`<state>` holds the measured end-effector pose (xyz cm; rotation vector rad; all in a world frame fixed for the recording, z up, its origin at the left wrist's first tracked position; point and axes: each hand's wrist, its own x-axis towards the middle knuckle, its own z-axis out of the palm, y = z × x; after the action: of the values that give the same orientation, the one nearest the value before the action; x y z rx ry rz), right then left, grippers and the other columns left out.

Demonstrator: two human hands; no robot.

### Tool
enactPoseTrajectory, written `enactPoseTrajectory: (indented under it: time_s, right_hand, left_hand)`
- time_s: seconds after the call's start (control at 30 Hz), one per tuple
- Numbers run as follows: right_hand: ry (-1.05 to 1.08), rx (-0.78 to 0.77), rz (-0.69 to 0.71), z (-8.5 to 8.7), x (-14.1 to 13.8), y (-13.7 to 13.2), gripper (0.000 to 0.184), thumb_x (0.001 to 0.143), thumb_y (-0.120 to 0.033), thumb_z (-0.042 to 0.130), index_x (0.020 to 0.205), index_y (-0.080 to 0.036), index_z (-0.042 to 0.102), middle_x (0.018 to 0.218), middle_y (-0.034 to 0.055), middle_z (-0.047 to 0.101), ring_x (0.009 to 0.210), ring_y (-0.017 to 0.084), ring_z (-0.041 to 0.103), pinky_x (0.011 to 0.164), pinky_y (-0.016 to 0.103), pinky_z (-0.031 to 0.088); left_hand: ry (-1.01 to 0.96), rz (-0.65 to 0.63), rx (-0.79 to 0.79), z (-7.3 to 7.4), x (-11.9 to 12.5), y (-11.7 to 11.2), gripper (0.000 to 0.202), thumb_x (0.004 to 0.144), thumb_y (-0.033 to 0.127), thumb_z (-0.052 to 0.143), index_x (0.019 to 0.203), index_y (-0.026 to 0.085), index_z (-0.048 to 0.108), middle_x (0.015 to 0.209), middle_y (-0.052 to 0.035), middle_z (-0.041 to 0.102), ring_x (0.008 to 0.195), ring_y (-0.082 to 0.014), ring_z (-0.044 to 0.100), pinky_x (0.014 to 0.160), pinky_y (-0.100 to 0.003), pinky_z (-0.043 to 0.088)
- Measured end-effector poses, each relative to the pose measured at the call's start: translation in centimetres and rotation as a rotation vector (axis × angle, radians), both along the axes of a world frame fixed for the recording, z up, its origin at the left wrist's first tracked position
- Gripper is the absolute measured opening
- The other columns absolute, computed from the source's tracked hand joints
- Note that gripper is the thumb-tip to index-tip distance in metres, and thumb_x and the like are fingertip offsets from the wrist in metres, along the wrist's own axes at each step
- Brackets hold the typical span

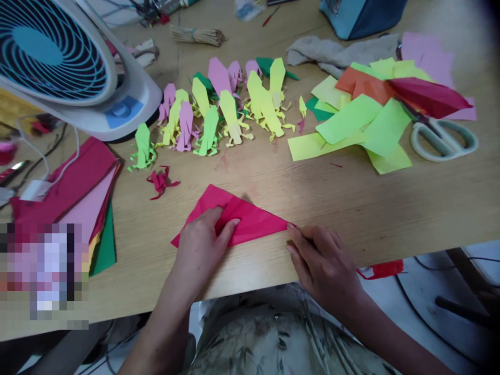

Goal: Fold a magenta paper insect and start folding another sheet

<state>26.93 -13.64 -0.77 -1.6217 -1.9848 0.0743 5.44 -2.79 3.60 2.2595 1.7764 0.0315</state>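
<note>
A pink-red sheet of paper (pixel 253 221), folded to a triangle with crease lines, lies on the wooden table before me. My left hand (pixel 201 239) rests on its left part, thumb and forefinger apart and pressing down; the other fingers are mostly hidden. At the sheet's right tip, my right hand (pixel 322 255) pinches the corner between thumb and forefinger. Just beyond the sheet sits a small red folded-paper figure (pixel 160 181) with thin legs. Behind it stand several folded-paper figures in rows, among them a light green one (pixel 143 146) and a yellow one (pixel 230 114).
White-handled scissors (pixel 443 138) lie at right by a pile of coloured paper pieces (pixel 351 120). A fan (pixel 58 57) stands at the back left, with stacked coloured sheets (pixel 103 234) nearer me. A grey cloth (pixel 339 52) and a bundle of sticks (pixel 197 35) lie farther back.
</note>
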Motion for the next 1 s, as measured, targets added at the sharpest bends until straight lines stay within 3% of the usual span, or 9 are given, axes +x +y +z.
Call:
enactPoseTrajectory:
  time_s: [0.27,0.8,0.93,1.0]
  right_hand:
    - [0.005,0.007,0.003,-0.1,0.0,0.0,0.03,0.098,-0.018,0.056,0.125,-0.008,0.064,0.088,0.0089,0.06,0.078,0.022,0.055,0.073,0.038,0.045]
    - [0.015,0.029,0.018,-0.5,0.1,-0.1,0.034,0.097,-0.017,0.058,0.129,-0.009,0.06,0.091,0.0095,0.061,0.079,0.022,0.055,0.073,0.039,0.044]
    - [0.027,0.021,0.013,-0.5,0.1,-0.1,0.035,0.097,-0.017,0.056,0.132,-0.013,0.058,0.092,0.0092,0.062,0.08,0.022,0.055,0.074,0.039,0.045]
    - [0.024,0.025,0.012,-0.5,0.1,-0.1,0.035,0.097,-0.017,0.056,0.132,-0.013,0.058,0.092,0.0093,0.062,0.079,0.022,0.055,0.074,0.039,0.046]
  left_hand:
    - [0.049,-0.051,0.074,-0.1,0.2,-0.3,0.027,0.099,0.036,0.046,0.094,0.016,0.063,0.096,-0.0113,0.07,0.084,-0.0238,0.067,0.071,-0.033,0.05]
    - [0.227,-0.01,0.037,0.3,1.3,-0.3,0.025,0.099,0.031,0.044,0.099,0.014,0.063,0.097,-0.012,0.068,0.082,-0.0243,0.066,0.067,-0.033,0.05]
    - [0.222,0.014,0.158,0.2,1.2,-0.3,0.024,0.095,0.033,0.055,0.108,0.015,0.061,0.102,-0.0129,0.066,0.09,-0.0262,0.063,0.073,-0.036,0.053]
    - [0.177,-0.046,0.255,0.0,1.2,-0.1,0.029,0.092,0.026,0.059,0.118,0.014,0.059,0.108,-0.0146,0.062,0.097,-0.0277,0.059,0.081,-0.041,0.053]
